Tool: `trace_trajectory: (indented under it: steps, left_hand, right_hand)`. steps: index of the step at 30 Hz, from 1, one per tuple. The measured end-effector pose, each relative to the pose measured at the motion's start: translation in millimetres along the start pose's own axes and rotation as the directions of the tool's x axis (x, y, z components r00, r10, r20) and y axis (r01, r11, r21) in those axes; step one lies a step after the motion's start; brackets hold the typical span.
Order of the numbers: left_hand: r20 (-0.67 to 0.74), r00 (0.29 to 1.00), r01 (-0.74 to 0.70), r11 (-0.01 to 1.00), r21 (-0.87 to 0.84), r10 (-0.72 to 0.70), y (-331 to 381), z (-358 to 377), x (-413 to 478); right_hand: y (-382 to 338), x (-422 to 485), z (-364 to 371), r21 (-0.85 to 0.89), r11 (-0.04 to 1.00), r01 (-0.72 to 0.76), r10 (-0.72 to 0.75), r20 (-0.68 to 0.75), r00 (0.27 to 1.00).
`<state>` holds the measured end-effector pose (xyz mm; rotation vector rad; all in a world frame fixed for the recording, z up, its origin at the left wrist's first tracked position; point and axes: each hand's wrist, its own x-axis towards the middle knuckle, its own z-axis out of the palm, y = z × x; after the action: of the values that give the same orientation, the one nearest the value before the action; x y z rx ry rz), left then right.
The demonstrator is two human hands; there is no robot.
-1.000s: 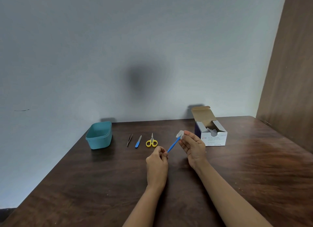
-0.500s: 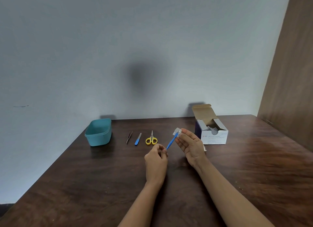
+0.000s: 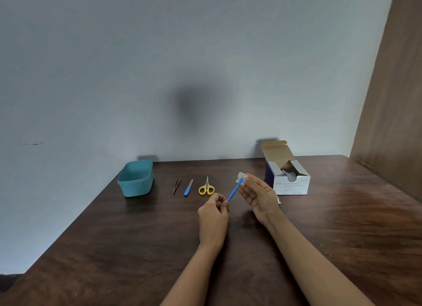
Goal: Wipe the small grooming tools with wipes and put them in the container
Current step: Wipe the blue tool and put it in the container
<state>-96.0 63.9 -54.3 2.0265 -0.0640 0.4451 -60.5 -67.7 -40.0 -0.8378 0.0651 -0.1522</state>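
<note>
My left hand point(image 3: 213, 212) pinches the lower end of a slim blue-handled tool point(image 3: 233, 192), held tilted up to the right above the table. My right hand point(image 3: 259, 197) holds a small white wipe point(image 3: 241, 177) folded around the tool's upper tip. On the table lie tweezers point(image 3: 176, 184), a blue-handled file point(image 3: 188, 188) and yellow-handled scissors point(image 3: 206, 188) in a row. A teal container point(image 3: 135, 177) stands open at the left, with nothing visible inside it.
An open box of alcohol swabs point(image 3: 288, 182) stands right of my right hand, with a scrap of white wrapper point(image 3: 278, 199) by it. The dark wooden table point(image 3: 137, 248) meets a grey wall behind and a wooden panel point(image 3: 392, 100) at the right.
Both hands and the blue tool stay almost in place. The wipe has shifted slightly along the tool's tip.
</note>
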Motion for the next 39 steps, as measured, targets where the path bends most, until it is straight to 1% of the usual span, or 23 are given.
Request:
trace_trajectory:
  steps: [9, 15, 21, 25, 29, 32, 39]
  left_hand:
    - [0.017, 1.000, -0.018, 1.000, 0.009, 0.018, 0, 0, -1]
    - [0.012, 0.999, -0.044, 0.996, 0.078, 0.043, -1, 1, 0]
    - [-0.028, 0.997, -0.067, 0.987, 0.148, 0.072, 2, 2, -1]
    - [-0.040, 0.997, -0.064, 0.988, 0.139, 0.071, 4, 1, -2]
    - [-0.014, 0.996, -0.082, 0.989, 0.119, 0.084, 4, 2, -3]
    - [-0.017, 0.995, -0.095, 0.989, 0.117, 0.098, 3, 2, -2]
    - [-0.031, 0.996, -0.083, 0.991, 0.109, 0.087, 1, 4, 0]
  right_hand:
    - [2, 1, 0, -0.017, 1.000, 0.001, 0.000, 0.036, 0.999]
    - [4, 2, 0, -0.040, 0.999, -0.024, 0.024, -0.002, 1.000]
    - [7, 4, 1, -0.181, 0.981, 0.063, -0.070, -0.033, 0.997]
    - [10, 3, 0, -0.348, 0.919, 0.185, -0.203, -0.017, 0.979]
    - [9, 5, -1, -0.445, 0.854, 0.270, -0.297, 0.009, 0.955]
    - [10, 8, -2, -0.478, 0.826, 0.297, -0.325, 0.026, 0.945]
    - [12, 12, -4, -0.499, 0.814, 0.297, -0.310, 0.061, 0.949]
